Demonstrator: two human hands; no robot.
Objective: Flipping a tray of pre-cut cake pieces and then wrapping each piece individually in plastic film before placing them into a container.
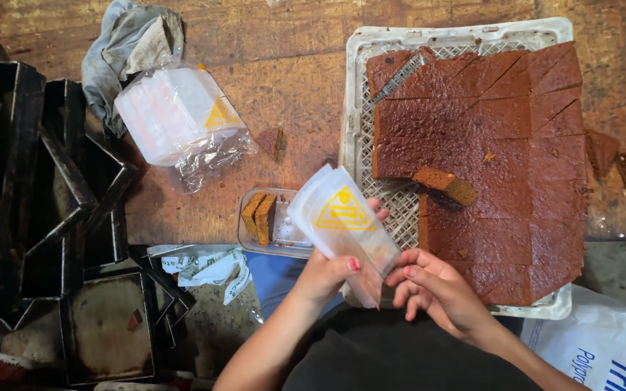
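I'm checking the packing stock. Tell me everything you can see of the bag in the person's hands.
The bag is a small, flat pouch of clear, slightly milky plastic with a yellow triangle mark printed on it. It looks empty. It is held tilted over the table edge, between the clear tub and the white tray. The left hand grips it from below, and the right hand fingers its lower end.
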